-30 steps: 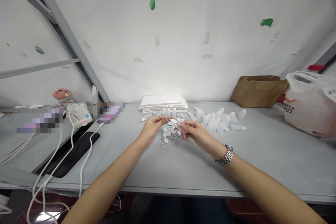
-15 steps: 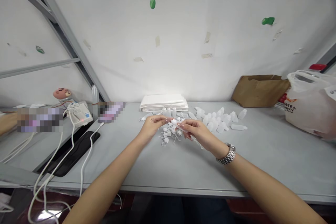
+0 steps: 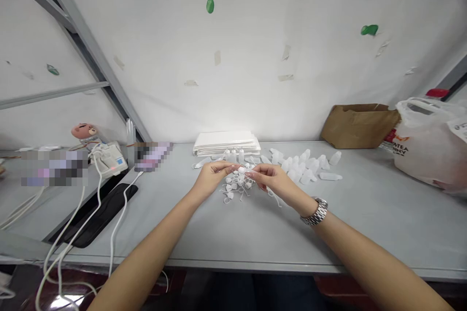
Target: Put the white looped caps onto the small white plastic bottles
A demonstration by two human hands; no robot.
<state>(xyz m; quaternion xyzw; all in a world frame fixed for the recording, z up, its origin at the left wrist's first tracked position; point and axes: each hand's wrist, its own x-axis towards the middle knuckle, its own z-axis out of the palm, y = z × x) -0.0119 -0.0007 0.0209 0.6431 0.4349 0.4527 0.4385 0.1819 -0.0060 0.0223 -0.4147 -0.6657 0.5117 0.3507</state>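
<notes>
A small white plastic cap (image 3: 241, 170) is pinched between the fingertips of my two hands, just above the table. My left hand (image 3: 213, 178) closes on its left side with thumb and forefinger. From the right, my right hand (image 3: 273, 178), with a metal watch on the wrist, grips it too; its fingers hide whether a bottle is attached. Below lie several loose white caps (image 3: 229, 195) with ring straps. Several translucent squeeze bottles (image 3: 299, 173) are heaped right of my right hand. Behind my hands, a few capped bottles (image 3: 233, 156) stand upright.
A stack of white sheets (image 3: 226, 143) lies against the wall. At the right are a brown paper bag (image 3: 359, 126) and a white plastic bag (image 3: 419, 143). On the left stand a phone (image 3: 155, 155), a power strip (image 3: 109, 160), white cables (image 3: 118, 223) and a black pouch (image 3: 100, 216).
My hands stay together at the cap, and its angle shifts slightly between the fingertips. The view has drifted a little. At the far left, another person's hand has mostly left the picture.
</notes>
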